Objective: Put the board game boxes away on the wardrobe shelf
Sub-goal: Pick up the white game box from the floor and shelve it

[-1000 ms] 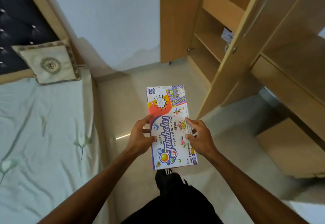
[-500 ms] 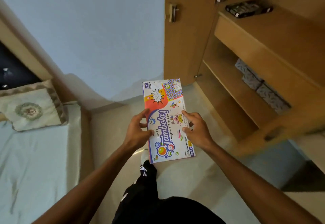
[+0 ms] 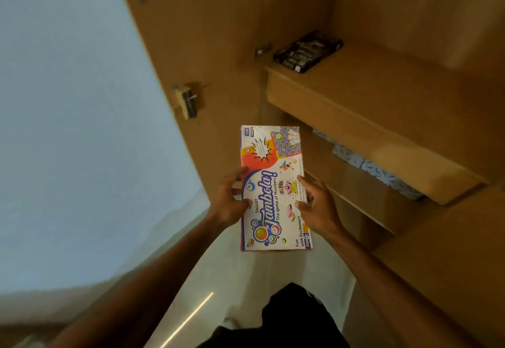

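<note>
A flat, colourful Tambola board game box (image 3: 269,161) is held face up in front of the open wardrobe. My left hand (image 3: 229,202) grips its left long edge and my right hand (image 3: 318,205) grips its right long edge. The box hangs in the air just left of and below the upper wooden shelf (image 3: 382,96). A dark, flat game box (image 3: 308,51) lies at the back left of that shelf.
A lower shelf (image 3: 363,191) holds patterned blue-grey boxes (image 3: 374,168). The wardrobe's open door (image 3: 196,46) with a latch (image 3: 188,100) stands to the left. A pale wall (image 3: 82,129) and light floor (image 3: 240,279) lie behind and below.
I have stepped closer to the wardrobe and the view has tilted up; the bed and pillow have left the view. Both hands keep the same hold on the box.
</note>
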{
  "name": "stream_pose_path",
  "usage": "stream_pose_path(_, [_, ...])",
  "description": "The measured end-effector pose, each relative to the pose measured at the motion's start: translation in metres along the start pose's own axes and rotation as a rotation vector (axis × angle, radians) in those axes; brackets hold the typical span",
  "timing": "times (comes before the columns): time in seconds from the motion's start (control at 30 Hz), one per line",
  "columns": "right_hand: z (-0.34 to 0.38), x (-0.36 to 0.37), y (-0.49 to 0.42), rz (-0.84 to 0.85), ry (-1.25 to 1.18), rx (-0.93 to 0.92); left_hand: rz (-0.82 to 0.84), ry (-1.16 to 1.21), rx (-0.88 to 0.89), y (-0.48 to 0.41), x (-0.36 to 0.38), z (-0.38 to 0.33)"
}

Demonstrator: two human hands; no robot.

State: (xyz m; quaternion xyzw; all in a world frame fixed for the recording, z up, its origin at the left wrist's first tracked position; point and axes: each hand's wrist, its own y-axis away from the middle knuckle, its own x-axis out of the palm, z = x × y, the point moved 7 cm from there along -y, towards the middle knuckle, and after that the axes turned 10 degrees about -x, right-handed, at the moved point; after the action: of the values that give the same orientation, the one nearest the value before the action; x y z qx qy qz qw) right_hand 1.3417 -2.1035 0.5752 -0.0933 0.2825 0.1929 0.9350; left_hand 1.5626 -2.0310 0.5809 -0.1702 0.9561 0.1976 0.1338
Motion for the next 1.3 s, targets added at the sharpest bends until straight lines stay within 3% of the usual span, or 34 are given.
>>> stream_pose_path(0.23, [-0.049,-0.062,-0.159,-0.158,0.016,0.062,0.152,0.014,0.091,-0.168,0.055,-0.106])
stream_pose_path(0.53, [-0.082,-0.143,-0.372,-0.159,0.037,0.022,0.121,0.039,0.124,-0.359,0.100,-0.220])
stream_pose_path(0.8, [-0.097,-0.178,-0.519,-0.215,0.071,0.031,0.106,-0.108,0.163,-0.504,0.113,-0.301])
stream_pose_path(0.9, [-0.102,-0.189,-0.556,-0.247,0.101,0.038,0.289,-0.098,0.129,-0.536,0.127,-0.318])
stream_pose_path(0.97, [-0.107,-0.191,-0.575,-0.238,0.102,0.044,0.456,-0.268,0.143,-0.551,0.135,-0.324])
stream_pose_path(1.07, [-0.110,-0.191,-0.584,-0.240,0.106,0.039,0.524,-0.758,0.336,-0.561,0.137,-0.330])
stream_pose_path(1.3, [-0.105,-0.182,-0.593,-0.255,0.058,-0.021,0.160,-0.973,0.744,-0.562,0.115,-0.350])
